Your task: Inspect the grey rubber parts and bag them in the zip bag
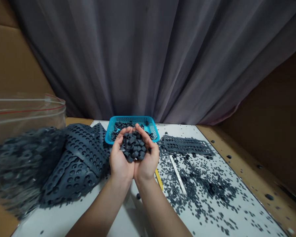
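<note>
My left hand [118, 158] and my right hand [148, 159] are pressed side by side, palms up, cupped into one bowl. A heap of small dark grey rubber rings [133, 146] lies in that bowl. The hands hover just in front of a blue perforated plastic basket [153, 126], which holds more of the same rings. Both sets of fingers curl upward around the heap.
Punched-out dark rubber sheets [76, 158] pile up at the left, beside a clear plastic bag [27, 115] of scrap. Another perforated sheet [185, 144] lies right of the basket. Small rubber bits [202, 187], a yellow stick [159, 179] and a white stick [177, 174] litter the white table.
</note>
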`<action>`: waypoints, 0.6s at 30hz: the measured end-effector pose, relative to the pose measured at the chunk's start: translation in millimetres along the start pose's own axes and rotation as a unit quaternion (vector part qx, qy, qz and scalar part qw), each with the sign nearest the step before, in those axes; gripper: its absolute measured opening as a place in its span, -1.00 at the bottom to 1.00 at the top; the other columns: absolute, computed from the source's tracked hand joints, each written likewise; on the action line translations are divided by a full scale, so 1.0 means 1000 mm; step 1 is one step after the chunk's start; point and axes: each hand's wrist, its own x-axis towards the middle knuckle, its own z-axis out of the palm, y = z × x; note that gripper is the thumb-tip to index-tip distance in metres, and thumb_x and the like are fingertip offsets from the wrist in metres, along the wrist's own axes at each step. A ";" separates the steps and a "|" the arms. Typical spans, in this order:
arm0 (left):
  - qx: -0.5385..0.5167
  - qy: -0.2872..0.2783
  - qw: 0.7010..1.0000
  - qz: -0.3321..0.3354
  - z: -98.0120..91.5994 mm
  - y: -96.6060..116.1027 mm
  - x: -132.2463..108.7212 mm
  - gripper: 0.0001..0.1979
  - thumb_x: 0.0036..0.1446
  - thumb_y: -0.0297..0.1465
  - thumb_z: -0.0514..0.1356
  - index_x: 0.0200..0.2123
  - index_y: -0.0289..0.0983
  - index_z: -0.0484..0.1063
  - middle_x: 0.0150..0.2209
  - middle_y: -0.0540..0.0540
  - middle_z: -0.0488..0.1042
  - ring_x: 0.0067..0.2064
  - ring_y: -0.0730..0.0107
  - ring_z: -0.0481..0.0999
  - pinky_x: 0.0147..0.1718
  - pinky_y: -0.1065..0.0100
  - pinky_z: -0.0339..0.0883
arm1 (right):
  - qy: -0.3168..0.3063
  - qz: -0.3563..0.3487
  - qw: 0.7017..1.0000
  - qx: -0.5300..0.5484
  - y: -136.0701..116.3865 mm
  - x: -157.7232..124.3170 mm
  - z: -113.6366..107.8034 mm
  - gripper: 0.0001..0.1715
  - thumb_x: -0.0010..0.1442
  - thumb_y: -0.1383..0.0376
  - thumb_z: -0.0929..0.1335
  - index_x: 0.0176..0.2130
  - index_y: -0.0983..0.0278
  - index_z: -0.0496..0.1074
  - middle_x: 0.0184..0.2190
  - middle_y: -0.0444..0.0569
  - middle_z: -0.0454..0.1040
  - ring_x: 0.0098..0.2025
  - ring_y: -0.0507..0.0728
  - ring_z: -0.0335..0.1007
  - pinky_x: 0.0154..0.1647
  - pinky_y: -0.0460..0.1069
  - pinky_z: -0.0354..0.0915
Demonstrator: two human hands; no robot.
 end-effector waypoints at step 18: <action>0.122 0.035 0.992 0.022 -0.036 -0.013 -0.009 -0.80 0.04 -0.47 0.06 -0.37 -0.28 0.49 -0.28 -0.04 0.53 -0.19 0.44 0.50 -0.05 0.37 0.26 | 0.038 -0.041 0.981 -0.185 0.011 -0.020 -0.032 -0.69 0.09 0.25 0.27 -0.23 0.34 0.49 -0.14 0.04 0.52 -0.10 0.09 0.41 0.02 0.05 0.26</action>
